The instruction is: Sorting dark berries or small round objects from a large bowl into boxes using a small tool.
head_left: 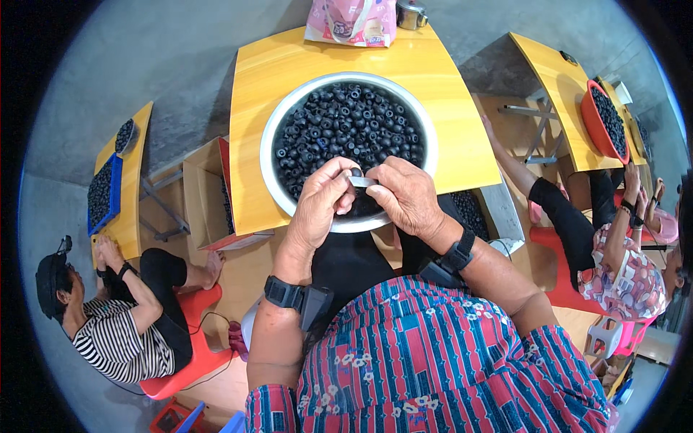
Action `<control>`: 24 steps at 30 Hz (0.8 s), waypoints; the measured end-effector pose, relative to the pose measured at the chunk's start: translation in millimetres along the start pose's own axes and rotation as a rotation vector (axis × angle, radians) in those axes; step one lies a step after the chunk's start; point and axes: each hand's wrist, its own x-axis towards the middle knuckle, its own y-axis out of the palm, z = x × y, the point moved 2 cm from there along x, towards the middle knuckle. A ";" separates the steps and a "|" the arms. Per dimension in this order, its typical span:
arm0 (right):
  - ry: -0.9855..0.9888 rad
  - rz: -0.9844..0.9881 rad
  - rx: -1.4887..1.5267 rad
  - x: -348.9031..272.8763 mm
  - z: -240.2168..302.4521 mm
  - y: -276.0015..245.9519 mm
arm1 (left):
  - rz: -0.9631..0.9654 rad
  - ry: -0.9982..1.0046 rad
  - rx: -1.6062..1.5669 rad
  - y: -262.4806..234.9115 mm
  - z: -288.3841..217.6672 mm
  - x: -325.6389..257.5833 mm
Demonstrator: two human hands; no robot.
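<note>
Both hands are held together at the centre of the frame, just over the near rim of a big metal bowl (268, 137). The left hand (319, 206) is curled, its fingers closed around a small dark ring (356, 173), and the right hand (404, 196) is pinched on a short silver tube (362, 182) that is pressed against that ring between the two thumbs. The bowl is filled with many more dark rings (346, 126) and is set on a yellow table (296, 61) in the upper middle of the frame. A black band is worn on each wrist. A pink bag (351, 20) is seen at the far edge of the table, at the top of the frame. A cardboard box (198, 195) is placed just left of the table. At the lower left a person in a striped shirt (115, 339) is seated on a red stool (191, 361), beside a blue tray (108, 191) of dark pieces on another yellow table. At the right another person in a patterned top (624, 278) is seated near a red bowl (595, 123) of the same pieces.
</note>
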 end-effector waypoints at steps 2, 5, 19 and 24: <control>-0.011 -0.016 0.005 1.3 1.4 -1.9 | -0.002 0.003 0.011 0.3 -0.3 0.0; 0.009 -0.010 -0.002 0.5 1.2 -1.2 | 0.009 0.001 0.011 0.7 -0.5 0.0; 0.020 -0.031 -0.024 0.7 1.4 -1.6 | -0.006 0.014 0.009 -0.6 2.9 1.2; -0.004 -0.037 0.000 -0.2 1.2 -1.2 | 0.018 0.013 0.001 -2.1 2.3 0.6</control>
